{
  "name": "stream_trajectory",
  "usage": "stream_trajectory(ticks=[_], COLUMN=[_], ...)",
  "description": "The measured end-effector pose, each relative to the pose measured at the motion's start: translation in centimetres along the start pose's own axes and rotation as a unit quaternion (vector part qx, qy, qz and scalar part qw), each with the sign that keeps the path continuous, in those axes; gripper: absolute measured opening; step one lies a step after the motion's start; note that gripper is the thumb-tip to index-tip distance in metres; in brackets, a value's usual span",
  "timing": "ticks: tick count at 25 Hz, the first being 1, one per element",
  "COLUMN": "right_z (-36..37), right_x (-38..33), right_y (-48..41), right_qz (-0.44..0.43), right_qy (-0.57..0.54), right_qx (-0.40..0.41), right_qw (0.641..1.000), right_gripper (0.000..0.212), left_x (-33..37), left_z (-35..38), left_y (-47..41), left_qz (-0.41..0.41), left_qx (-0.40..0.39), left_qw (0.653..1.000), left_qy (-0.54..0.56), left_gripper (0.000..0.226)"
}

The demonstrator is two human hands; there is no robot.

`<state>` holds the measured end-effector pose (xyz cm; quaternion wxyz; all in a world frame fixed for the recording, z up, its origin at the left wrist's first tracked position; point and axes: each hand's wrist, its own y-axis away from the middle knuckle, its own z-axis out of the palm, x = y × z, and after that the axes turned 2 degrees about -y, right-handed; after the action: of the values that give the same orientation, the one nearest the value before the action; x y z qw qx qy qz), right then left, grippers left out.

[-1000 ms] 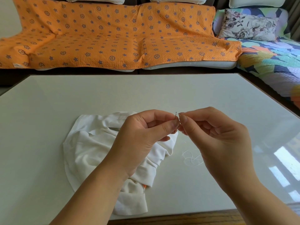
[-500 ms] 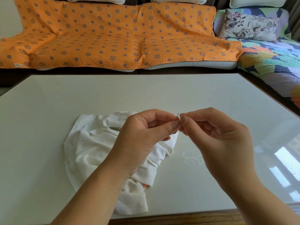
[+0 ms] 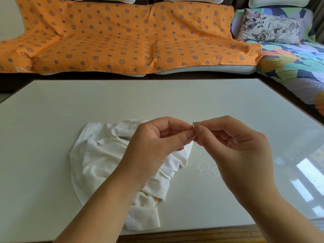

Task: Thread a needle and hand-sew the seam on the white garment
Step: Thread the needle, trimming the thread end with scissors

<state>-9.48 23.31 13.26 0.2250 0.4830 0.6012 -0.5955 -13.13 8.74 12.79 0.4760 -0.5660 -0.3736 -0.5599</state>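
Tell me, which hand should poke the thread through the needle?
Probably the right hand: its fingertips meet the top of the thin metal needle, above the loose white thread. The left hand pinches the needle.

The garment (image 3: pixel 98 160) is lying on the table (image 3: pixel 157 99), near its near edge and left of centre. A tangle of thread (image 3: pixel 207 168) is lying on the table just right of the garment. The left hand (image 3: pixel 154 151) is holding the needle (image 3: pixel 193 124) above the garment. The right hand (image 3: pixel 236 148), above the tangle, is pinching the thread beside the needle. A sofa (image 3: pixel 210 70) is standing beyond the table's far edge, with a blanket (image 3: pixel 122 41) lying on it and a pillow (image 3: pixel 270 27) at the far right.
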Motion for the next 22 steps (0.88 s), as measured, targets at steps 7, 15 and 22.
stream_trajectory(ticks=[7, 15, 22], right_z=[-0.02, 0.03, 0.01], right_x=[0.0, -0.02, -0.08], right_y=[0.02, 0.02, 0.08], right_qz=[0.0, -0.001, 0.005], right_qy=[0.008, 0.012, 0.011], right_qx=[0.0, 0.002, 0.003], right_qw=[1.0, 1.0, 1.0], right_gripper=[0.019, 0.017, 0.016], left_x=[0.16, 0.36, 0.48], left_z=[0.12, 0.14, 0.2], left_y=[0.09, 0.19, 0.23], left_qz=[0.001, 0.006, 0.011], left_qx=[0.001, -0.008, -0.008], left_qw=[1.0, 1.0, 1.0], left_qy=[-0.006, 0.017, 0.022], left_gripper=[0.014, 0.012, 0.011])
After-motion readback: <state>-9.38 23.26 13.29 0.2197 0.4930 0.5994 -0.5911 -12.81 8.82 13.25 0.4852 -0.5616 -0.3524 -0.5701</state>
